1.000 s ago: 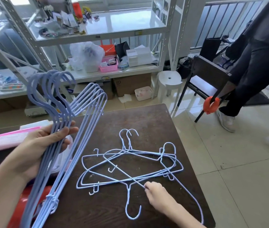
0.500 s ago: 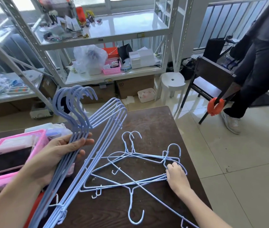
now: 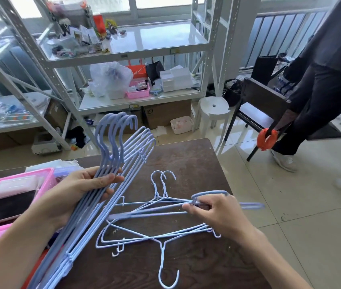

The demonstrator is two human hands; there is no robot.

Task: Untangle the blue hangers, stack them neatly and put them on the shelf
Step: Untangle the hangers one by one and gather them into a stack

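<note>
My left hand [image 3: 77, 192] grips a neat stack of several blue hangers [image 3: 121, 155] by their necks, hooks pointing up and away, held tilted above the table's left side. A tangle of several more blue hangers [image 3: 157, 234] lies on the dark wooden table [image 3: 186, 161]. My right hand [image 3: 217, 215] pinches one blue hanger [image 3: 209, 193] near its hook and holds it slightly above the pile, its body blurred. The white metal shelf [image 3: 144, 100] stands behind the table.
A pink basket [image 3: 46, 178] sits at the table's left. The shelf levels hold a plastic bag, white boxes and a small pink tray [image 3: 137, 93]. A white stool [image 3: 214, 107], a dark chair [image 3: 257, 101] and a standing person [image 3: 321, 90] are on the right.
My right hand went from the pile's near side to its right end, took hold of one hanger and lifted it. The stack in my left hand shifted right, toward the table's middle.
</note>
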